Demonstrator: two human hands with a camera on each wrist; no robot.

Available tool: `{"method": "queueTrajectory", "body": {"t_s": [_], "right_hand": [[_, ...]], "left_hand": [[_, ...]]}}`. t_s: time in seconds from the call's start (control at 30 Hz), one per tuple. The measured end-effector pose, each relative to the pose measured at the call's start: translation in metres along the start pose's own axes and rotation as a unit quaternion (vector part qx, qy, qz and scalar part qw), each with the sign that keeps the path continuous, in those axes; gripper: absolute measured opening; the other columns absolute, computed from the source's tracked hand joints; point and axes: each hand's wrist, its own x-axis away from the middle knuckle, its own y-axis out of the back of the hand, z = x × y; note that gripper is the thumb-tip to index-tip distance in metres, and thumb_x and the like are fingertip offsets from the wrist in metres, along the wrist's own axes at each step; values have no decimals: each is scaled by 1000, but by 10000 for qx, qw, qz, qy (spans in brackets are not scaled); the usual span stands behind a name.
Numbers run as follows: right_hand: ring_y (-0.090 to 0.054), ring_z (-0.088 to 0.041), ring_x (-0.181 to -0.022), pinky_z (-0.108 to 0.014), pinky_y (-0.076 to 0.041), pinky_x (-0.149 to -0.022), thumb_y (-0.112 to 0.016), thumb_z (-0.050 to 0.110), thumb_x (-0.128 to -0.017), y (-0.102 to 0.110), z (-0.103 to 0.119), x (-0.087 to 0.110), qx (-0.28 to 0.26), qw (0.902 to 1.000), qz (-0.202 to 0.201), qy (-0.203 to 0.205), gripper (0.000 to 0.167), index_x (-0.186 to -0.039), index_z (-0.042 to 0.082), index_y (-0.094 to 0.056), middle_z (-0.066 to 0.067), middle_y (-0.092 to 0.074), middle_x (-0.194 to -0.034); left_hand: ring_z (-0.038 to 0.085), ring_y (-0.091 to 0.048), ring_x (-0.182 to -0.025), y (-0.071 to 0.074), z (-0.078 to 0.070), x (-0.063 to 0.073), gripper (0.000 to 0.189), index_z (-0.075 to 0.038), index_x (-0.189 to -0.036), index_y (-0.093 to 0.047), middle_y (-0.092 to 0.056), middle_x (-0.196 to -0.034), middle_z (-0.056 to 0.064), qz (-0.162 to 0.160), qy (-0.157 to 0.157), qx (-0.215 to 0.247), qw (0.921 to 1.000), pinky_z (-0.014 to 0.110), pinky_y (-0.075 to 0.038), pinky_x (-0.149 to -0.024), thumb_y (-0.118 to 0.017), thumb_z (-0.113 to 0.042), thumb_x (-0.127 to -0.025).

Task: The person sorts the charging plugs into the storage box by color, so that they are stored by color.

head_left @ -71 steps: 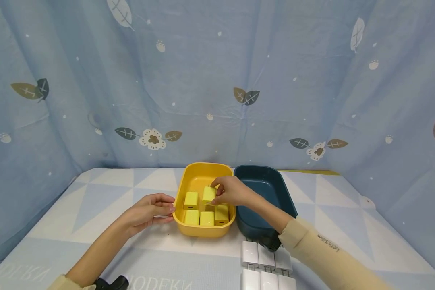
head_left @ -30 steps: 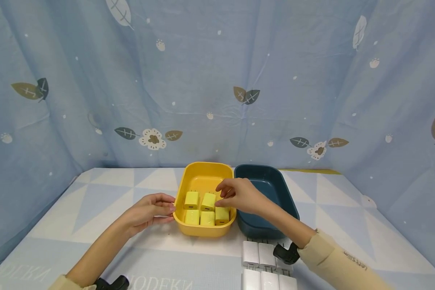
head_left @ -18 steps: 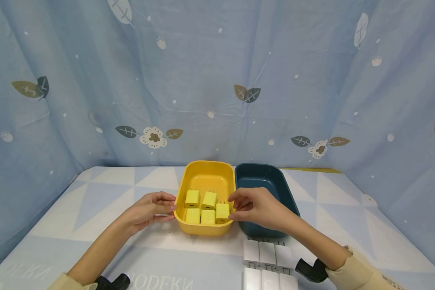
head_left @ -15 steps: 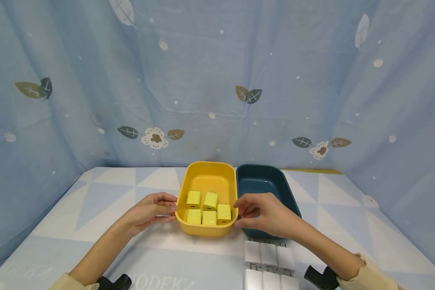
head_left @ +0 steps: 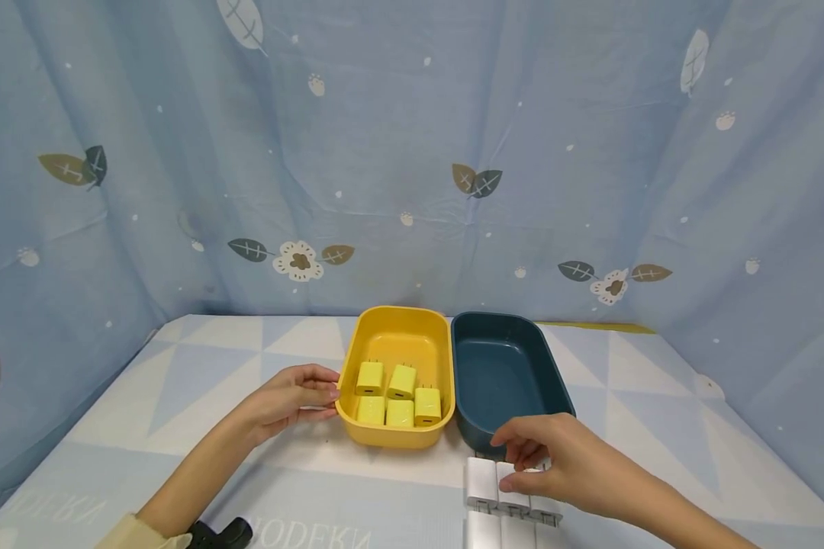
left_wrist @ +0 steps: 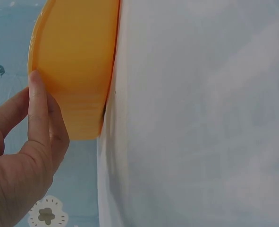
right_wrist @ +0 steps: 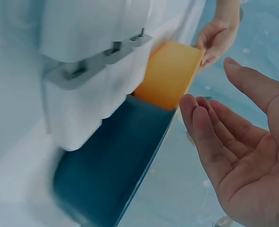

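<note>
Sorting chargers | five yellow chargers (head_left: 398, 395) in yellow tub (head_left: 396, 326) | blue tub (head_left: 503, 366) empty | left hand (head_left: 290, 395) fingers straight against yellow tub | right hand (head_left: 563, 465) loosely spread over white chargers (head_left: 482, 483), none gripped

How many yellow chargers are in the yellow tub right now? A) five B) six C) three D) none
A: the yellow tub holds five yellow chargers, two in the far row and three in the near row; the left hand touches its side.
</note>
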Motion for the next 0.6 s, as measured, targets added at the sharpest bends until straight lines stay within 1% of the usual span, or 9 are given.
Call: {"method": "queueTrajectory", "body": {"t_s": [0.1, 0.17, 0.33, 0.4, 0.5, 0.6], "right_hand": [[-59, -3, -77, -25, -59, -70, -79, 34, -84, -1, -5, 8, 46, 9999, 9, -117, 39, -112, 9, -67, 11, -63, -87], [-58, -4, -75, -24, -58, -69, -80, 33, -83, -3, -7, 11, 54, 9996, 33, -291, 39, -111, 9, -68, 11, -62, -84], [-56, -5, -71, -22, -56, -65, -82, 32, -82, -14, -12, 9, 85, 9977, 165, -650, 39, -111, 12, -68, 13, -59, -79], [-55, -5, -69, -21, -54, -62, -82, 32, -82, -19, -15, 7, 161, 9974, 188, -683, 39, -111, 12, -68, 14, -58, -77], [-52, -3, -64, -21, -50, -57, -83, 34, -81, -26, -17, 3, 523, 9965, 144, -643, 39, -111, 13, -69, 16, -55, -74], [-48, -1, -61, -20, -46, -53, -84, 35, -79, -31, -18, -2, 1127, 9921, 39, -542, 41, -111, 13, -70, 18, -52, -71]], "left_hand": [[22, -67, -93, 0, -1, 0, 40, 14, -129, -44, -61, -110, 18, -22, 12, -24, 10000, 37, -58, -87, -62, -2, -96], [22, -67, -93, 0, -2, 1, 40, 14, -129, -44, -61, -111, 18, -38, 8, -34, 10000, 36, -58, -87, -62, -2, -96], [21, -67, -93, 0, -2, 2, 40, 14, -128, -44, -61, -110, 18, -53, -6, -41, 10000, 36, -58, -87, -62, -2, -96], [22, -67, -94, 0, -2, 2, 40, 14, -128, -44, -61, -110, 18, -42, -7, -33, 10000, 37, -57, -87, -61, -2, -96], [23, -67, -95, -1, -1, 2, 39, 14, -128, -44, -61, -110, 18, -19, -7, -20, 10000, 38, -57, -89, -62, -2, -96], [23, -67, -95, -1, -1, 2, 39, 13, -128, -44, -61, -110, 18, 1, -11, -8, 10000, 38, -57, -89, -62, -2, -96]]}}
